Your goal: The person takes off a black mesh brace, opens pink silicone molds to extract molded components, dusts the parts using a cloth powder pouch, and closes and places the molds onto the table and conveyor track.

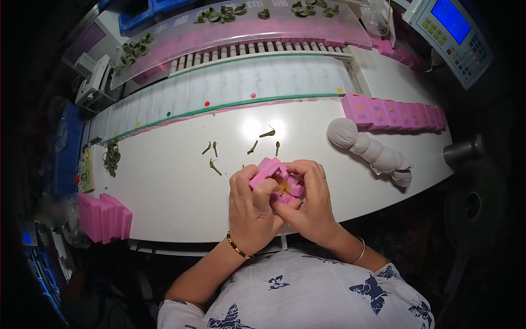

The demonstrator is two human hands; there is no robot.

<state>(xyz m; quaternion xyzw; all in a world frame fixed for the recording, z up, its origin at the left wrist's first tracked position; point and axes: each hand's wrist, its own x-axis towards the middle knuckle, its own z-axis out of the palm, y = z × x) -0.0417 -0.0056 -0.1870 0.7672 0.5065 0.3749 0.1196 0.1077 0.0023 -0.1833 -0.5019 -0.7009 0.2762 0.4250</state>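
Observation:
Between both hands, near the front edge of the white table, a pink rubber mould is held and bent open. Its yellowish inside shows through the gap. My left hand closes round its left side, fingers curled into the opening. On the right side my right hand grips the mould with thumb and fingers. Whatever lies inside it is mostly hidden by the fingers. Just beyond the hands lie small green wax pieces with stems, among them one piece farther back and another piece to the left.
Pink moulds line up at the right, behind a tied white cloth bundle. More moulds stand at the left edge. Green ring-like pieces lie at left. A glass-topped strip, rollers and a blue-screened device are behind.

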